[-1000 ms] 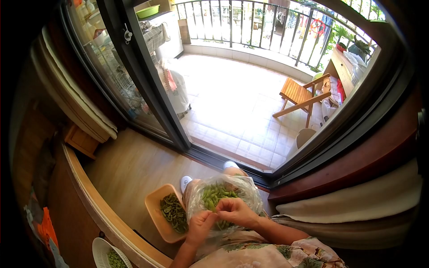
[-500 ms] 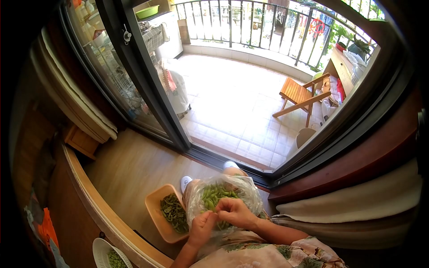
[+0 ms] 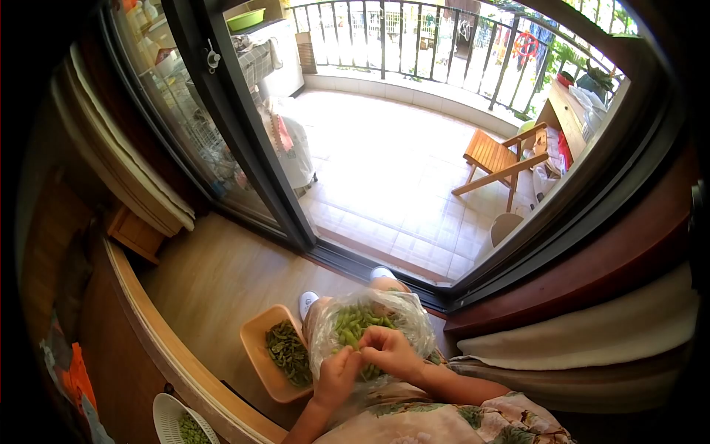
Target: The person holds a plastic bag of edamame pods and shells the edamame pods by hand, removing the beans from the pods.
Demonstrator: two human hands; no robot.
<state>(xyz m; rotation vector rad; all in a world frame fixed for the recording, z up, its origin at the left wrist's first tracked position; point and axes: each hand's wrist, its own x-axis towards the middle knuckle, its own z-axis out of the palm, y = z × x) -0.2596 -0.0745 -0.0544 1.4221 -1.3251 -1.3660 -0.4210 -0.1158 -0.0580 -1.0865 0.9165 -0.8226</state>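
A clear plastic bag (image 3: 416,317) lies open across my lap, with green pods (image 3: 355,320) inside. Over its near part, my left hand (image 3: 338,374) and my right hand (image 3: 390,354) meet with their fingertips pinched together. Whatever sits between the fingertips is too small to make out. An orange tub (image 3: 256,342) holding darker pods or shells (image 3: 288,354) stands on the floor to the left of the bag. At the bottom left, a white basket (image 3: 163,414) contains shelled green beans (image 3: 194,431).
A curved wooden edge (image 3: 174,348) runs along the left. Ahead are the dark sliding door frame (image 3: 248,126) and its floor track (image 3: 370,274). Beyond, a wooden folding chair (image 3: 492,153) stands on the tiled balcony near a railing (image 3: 383,41). Curtains hang on both sides.
Both hands stay together over the bag, with only slight shifts of the fingers and wrists. The tub, bag and basket keep their places.
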